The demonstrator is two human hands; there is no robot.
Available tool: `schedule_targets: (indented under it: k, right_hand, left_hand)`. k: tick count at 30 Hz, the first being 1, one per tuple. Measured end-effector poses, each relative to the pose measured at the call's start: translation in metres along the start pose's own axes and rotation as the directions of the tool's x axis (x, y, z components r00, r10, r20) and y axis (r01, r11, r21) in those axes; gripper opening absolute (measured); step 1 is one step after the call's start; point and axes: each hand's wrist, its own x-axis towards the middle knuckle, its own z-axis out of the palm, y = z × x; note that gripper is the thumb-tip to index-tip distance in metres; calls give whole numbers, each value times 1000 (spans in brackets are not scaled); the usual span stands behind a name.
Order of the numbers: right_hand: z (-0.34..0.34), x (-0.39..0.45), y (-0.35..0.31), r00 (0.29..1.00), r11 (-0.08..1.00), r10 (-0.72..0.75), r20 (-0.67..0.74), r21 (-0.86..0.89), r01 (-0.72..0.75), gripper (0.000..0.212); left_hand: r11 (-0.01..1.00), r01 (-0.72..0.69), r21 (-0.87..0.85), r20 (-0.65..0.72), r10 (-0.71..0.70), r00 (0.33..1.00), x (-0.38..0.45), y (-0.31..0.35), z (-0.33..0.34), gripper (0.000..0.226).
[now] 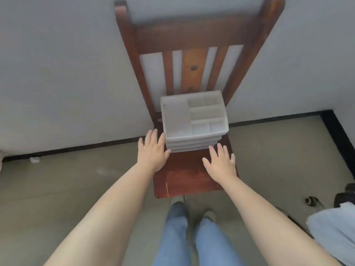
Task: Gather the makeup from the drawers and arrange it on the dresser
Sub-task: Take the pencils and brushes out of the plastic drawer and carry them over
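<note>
- White organizer (195,120) with divided compartments is set on the wooden chair (189,175) seat, against the backrest; nothing is seen in the compartments.
- Left hand (152,150) is held flat beside the organizer's left corner; contact can't be told.
- Right hand (221,162) is spread over the seat, gripping nothing.
- No writing is readable.
</note>
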Motion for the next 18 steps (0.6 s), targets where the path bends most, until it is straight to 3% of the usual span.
schedule_targets:
  k: [5, 7, 8, 9, 10, 11, 12, 13, 15, 18]
  right_hand:
    - [36, 48, -3, 993, 988, 65, 99, 131, -77, 55]
    - [41, 62, -8, 992, 938, 99, 75, 327, -119, 52]
    - [41, 69, -12, 985, 845, 156, 73, 506, -172, 49]
    - [38, 76, -17, 961, 651, 243, 135, 711, -265, 44]
    - [34, 82, -22, 922, 351, 296, 250, 869, -349, 36]
    - [30, 90, -25, 887, 26, 285, 364, 922, -387, 27]
    - [26, 96, -26, 870, -228, 239, 431, 896, -381, 21]
    - [24, 101, -25, 867, -388, 192, 460, 847, -364, 24]
    - [22, 106, -22, 863, -537, 136, 487, 768, -349, 28]
    - [25, 109, -23, 849, -613, 113, 517, 709, -350, 27]
  left_hand:
    - [995, -70, -68, -23, 69, 997, 51, 7, 39, 59]
    - [993, -99, -67, -82, 94, 992, 59, 6, 52, 54]
    - [993, -111, -51, -109, 105, 988, 61, 5, 58, 51]
    - [993, -116, -30, -102, 113, 988, 63, 4, 62, 51]
    - [991, -131, -22, -92, 129, 987, 64, 2, 64, 52]
    - [989, -147, -29, -77, 144, 986, 65, 1, 66, 53]
    - [986, -163, -37, -80, 160, 984, 67, 1, 68, 52]
    - [982, -184, -45, -84, 180, 980, 68, 1, 69, 51]
    - [975, -208, -79, -81, 202, 976, 69, 0, 75, 48]
    - [960, -197, -201, -103, 179, 978, 69, -1, 75, 45]
